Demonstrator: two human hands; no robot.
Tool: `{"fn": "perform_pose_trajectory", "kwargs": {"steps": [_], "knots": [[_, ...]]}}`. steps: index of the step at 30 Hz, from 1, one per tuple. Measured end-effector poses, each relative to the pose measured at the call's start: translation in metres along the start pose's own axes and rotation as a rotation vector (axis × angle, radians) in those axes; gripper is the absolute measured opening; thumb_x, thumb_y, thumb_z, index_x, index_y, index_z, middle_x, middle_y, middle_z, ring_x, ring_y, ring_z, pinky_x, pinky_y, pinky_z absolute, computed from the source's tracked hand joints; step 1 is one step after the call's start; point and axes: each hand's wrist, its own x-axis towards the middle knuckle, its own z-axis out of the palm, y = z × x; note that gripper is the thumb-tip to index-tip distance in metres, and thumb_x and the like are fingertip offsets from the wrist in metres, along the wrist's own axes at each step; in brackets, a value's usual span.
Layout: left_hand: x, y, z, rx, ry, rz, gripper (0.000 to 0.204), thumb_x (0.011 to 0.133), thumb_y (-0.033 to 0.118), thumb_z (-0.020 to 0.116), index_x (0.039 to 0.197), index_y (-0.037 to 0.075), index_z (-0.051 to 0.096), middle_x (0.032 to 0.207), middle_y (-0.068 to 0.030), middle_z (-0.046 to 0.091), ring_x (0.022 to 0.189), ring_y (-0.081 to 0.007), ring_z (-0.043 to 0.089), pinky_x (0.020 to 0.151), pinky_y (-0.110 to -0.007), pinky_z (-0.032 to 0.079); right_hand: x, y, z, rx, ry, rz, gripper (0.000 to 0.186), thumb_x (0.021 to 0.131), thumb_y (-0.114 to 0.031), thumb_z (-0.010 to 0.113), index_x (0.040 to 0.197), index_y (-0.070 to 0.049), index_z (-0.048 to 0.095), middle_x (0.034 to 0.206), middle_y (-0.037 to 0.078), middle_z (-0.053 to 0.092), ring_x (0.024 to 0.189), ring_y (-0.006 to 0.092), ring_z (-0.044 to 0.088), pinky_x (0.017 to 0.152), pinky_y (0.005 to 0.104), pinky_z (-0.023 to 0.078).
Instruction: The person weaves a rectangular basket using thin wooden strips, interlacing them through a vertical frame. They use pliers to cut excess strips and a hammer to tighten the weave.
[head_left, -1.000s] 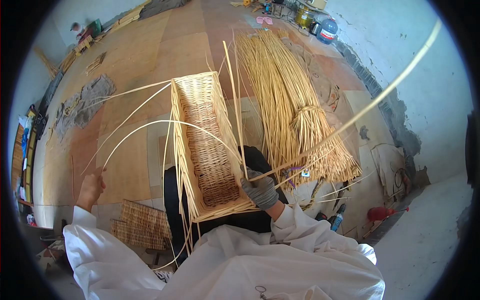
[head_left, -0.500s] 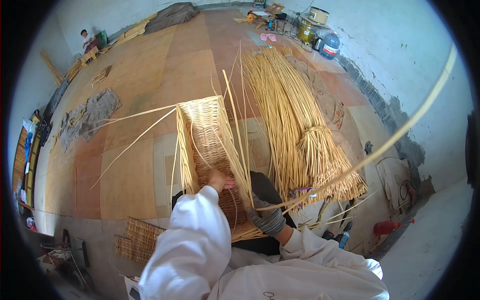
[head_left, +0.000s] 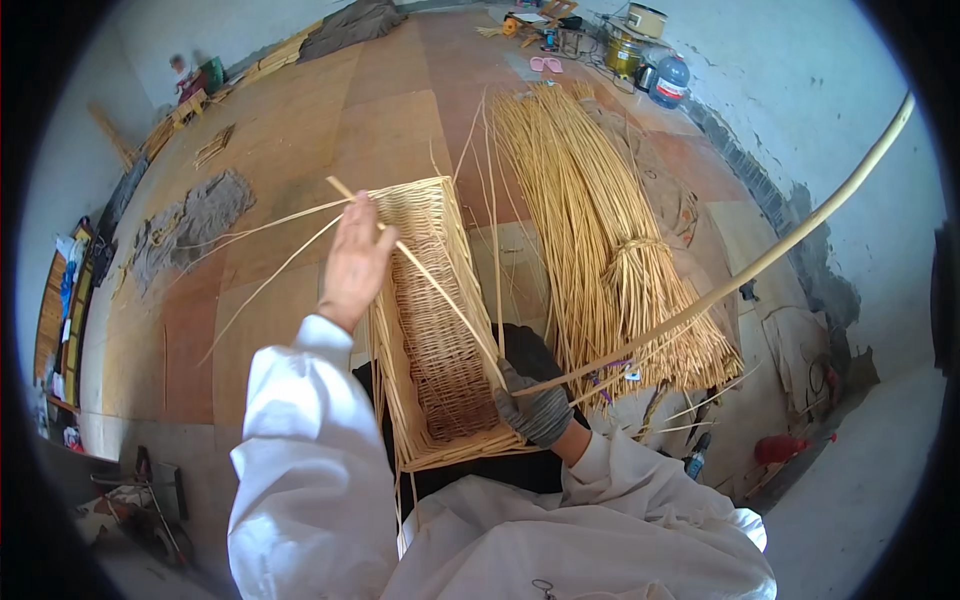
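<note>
A long rectangular woven wicker basket (head_left: pixel 398 385) lies lengthwise in front of me over my lap, its opening facing up. My left hand (head_left: pixel 355 262), bare, is at the far left rim, fingers rather straight, with a pale willow rod (head_left: pixel 445 298) between thumb and fingers. This rod slants across the opening to the right rim. There my right hand (head_left: pixel 537 410), in a grey glove, is closed around the rod against the rim; its fingertips are partly hidden. A thicker length of rod (head_left: pixel 765 268) arcs from the right hand toward the upper right. Loose rod ends stick out past the basket's far left corner.
A large tied bundle of willow rods (head_left: pixel 600 240) lies on the floor to the right. A grey cloth (head_left: pixel 195 225) is at the left. Along the right wall stand a water jug (head_left: pixel 670 80) and a yellow tin (head_left: pixel 622 55). A small person (head_left: pixel 188 80) is far left.
My left hand has come up out of the basket to its far left rim, drawing the rod across the opening. The right hand stays at the right rim. The basket's near end shows more.
</note>
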Motion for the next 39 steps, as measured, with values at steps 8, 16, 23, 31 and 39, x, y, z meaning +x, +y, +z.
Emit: {"fn": "perform_pose_trajectory", "kwargs": {"steps": [8, 16, 23, 31, 39], "knots": [[-0.035, 0.057, -0.02, -0.585, 0.032, -0.75, 0.012, 0.095, 0.009, 0.046, 0.099, 0.001, 0.053, 0.111, -0.0224, 0.056, 0.102, -0.0316, 0.059, 0.093, -0.039, 0.047, 0.026, 0.036, -0.026, 0.185, -0.36, -0.327, 0.065, 0.086, -0.04, 0.058, 0.133, 0.0, 0.037, 0.086, 0.019, 0.065, 0.08, 0.0309, 0.065, 0.068, 0.0373, 0.052], [-0.083, 0.14, -0.014, -1.51, 0.615, -1.082, 0.03, 0.102, 0.025, 0.033, 0.101, -0.002, 0.047, 0.115, -0.0188, 0.055, 0.11, -0.0255, 0.056, 0.096, -0.034, 0.049, 0.034, 0.034, -0.024, 0.326, -0.017, -0.088, 0.025, 0.081, -0.027, 0.065, 0.092, -0.005, 0.063, 0.085, 0.014, 0.065, 0.08, 0.0288, 0.063, 0.073, 0.0387, 0.05], [-0.105, 0.148, -0.02, -1.909, 0.531, -1.181, 0.024, 0.102, 0.024, 0.034, 0.099, 0.004, 0.046, 0.118, -0.025, 0.056, 0.106, -0.029, 0.06, 0.097, -0.039, 0.047, 0.067, 0.047, -0.001, 0.202, -0.034, -0.009, 0.081, 0.071, -0.012, 0.076, 0.14, -0.007, 0.034, 0.116, 0.018, 0.056, 0.09, 0.0279, 0.062, 0.076, 0.0323, 0.055], [-0.119, 0.159, -0.026, -1.924, 0.293, -1.307, 0.025, 0.101, 0.028, 0.036, 0.096, 0.006, 0.046, 0.112, -0.0218, 0.059, 0.103, -0.0283, 0.062, 0.092, -0.038, 0.051, 0.092, 0.008, -0.043, 0.527, -0.501, 0.603, 0.092, 0.071, -0.006, 0.074, 0.147, -0.016, 0.023, 0.118, 0.021, 0.057, 0.088, 0.0274, 0.065, 0.065, 0.0341, 0.058], [-0.121, 0.165, -0.026, -1.911, 0.269, -1.39, 0.026, 0.102, 0.028, 0.035, 0.096, 0.006, 0.046, 0.109, -0.0209, 0.061, 0.1, -0.027, 0.063, 0.088, -0.037, 0.053, 0.089, 0.014, -0.035, 0.651, -0.457, 0.607, 0.092, 0.071, 0.0, 0.072, 0.146, -0.021, 0.024, 0.107, 0.017, 0.06, 0.078, 0.0225, 0.065, 0.056, 0.0309, 0.058]]}}
